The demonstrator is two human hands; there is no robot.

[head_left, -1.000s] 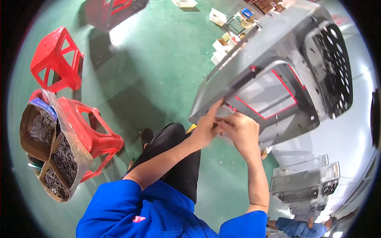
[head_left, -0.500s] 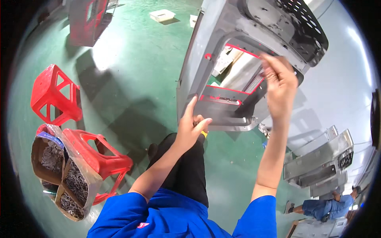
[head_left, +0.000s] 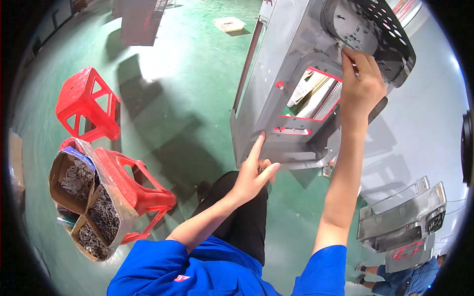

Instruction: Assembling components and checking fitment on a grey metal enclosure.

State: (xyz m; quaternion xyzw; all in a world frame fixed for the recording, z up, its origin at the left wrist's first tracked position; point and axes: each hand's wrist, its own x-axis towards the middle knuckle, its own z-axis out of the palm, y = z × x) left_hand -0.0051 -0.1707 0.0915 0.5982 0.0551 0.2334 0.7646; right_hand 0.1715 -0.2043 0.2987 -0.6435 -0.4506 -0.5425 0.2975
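- Housing [head_left: 296, 59] faces me, perhaps angled for reach.
- Partitioned carton [head_left: 74, 200] sits left, presumably handy.
- Right hand [head_left: 363, 86], fingers bunched, meets the housing's upper part; contents I can't tell.
- Left hand [head_left: 252, 180]: loosely open, perhaps steadying.

The green floor [head_left: 291, 222] carries red stools [head_left: 75, 92]; a cream tray [head_left: 229, 27] lies beyond.

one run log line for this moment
left hand: index finger extended at grey metal housing | right hand: at housing, farther up, grip unclear

Red stools [head_left: 81, 96] stand on glossy green floor [head_left: 195, 98] left of a pale wall [head_left: 434, 118]
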